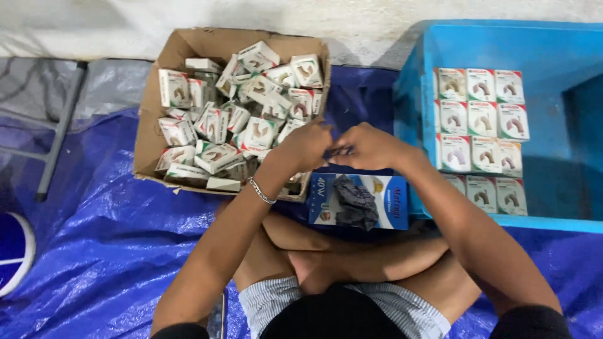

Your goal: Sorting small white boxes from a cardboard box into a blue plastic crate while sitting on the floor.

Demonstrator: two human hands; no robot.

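My left hand (306,145) and my right hand (366,147) meet fingertip to fingertip above a blue flat box (384,199) with a dark crumpled bag (353,199) on it. Something small is pinched between the fingers; what it is stays hidden. A metal bracelet (260,190) circles my left wrist. A brown cardboard box (152,113) just left of the hands is heaped with several small white and green boxes (217,154). To the right, a blue plastic crate (414,81) holds more small boxes (482,119) laid flat in neat rows.
I sit cross-legged on a blue tarpaulin (100,238). A grey metal frame (59,125) stands at the far left, with a round blue and white object (12,251) at the left edge. A pale wall runs along the top.
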